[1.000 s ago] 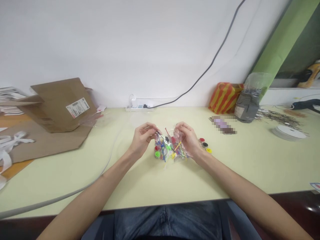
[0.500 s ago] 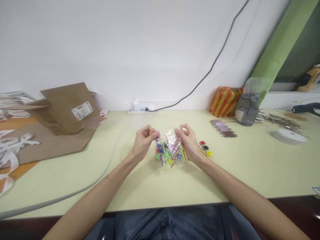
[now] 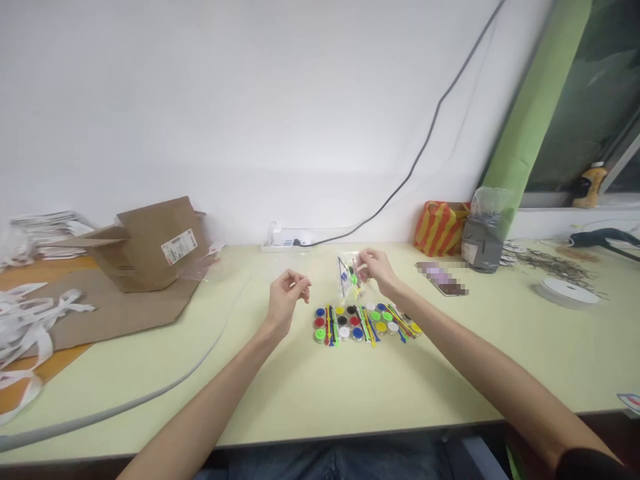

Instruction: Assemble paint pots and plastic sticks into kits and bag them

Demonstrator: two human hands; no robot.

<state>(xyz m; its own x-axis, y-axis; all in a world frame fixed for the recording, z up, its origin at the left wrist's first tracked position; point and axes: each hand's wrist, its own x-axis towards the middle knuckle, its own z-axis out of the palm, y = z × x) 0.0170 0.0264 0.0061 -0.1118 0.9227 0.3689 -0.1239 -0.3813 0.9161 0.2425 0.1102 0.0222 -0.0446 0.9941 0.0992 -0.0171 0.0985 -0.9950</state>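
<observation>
A clear plastic bag [image 3: 348,283] is held upright just above the back of a loose layout, with small blue, green and yellow pieces visible inside it. Its upper part is pinched between the fingers of the right hand [image 3: 377,267], which is nearly closed. The left hand [image 3: 286,300] is raised apart from the bag, its fingers loosely curled and nothing visible in its grip.

Below the bag, round plastic discs [image 3: 343,321] in blue, red, green, yellow, black and white are laid in rough rows, with thin multicoloured plastic sticks [image 3: 367,325] between them. The layout lies near the middle of the pale yellow-green surface [image 3: 250,407], closer to the back edge than the front.

Whether the bag is sealed cannot be told. If its mouth is open, a tilt could let pieces drop among the rows and mix with them. A low-swinging bag or a passing forearm could also knock the closely spaced sticks, and any disc set on edge could roll.

Along the back edge stand a white power strip [image 3: 285,239] and a red-and-yellow striped bag [image 3: 440,229]. A brown cardboard mailer [image 3: 150,243] sits toward the back left corner, and a white tape roll [image 3: 567,292] lies toward the right edge. A grey cable [image 3: 150,390] crosses the left side of the surface.
</observation>
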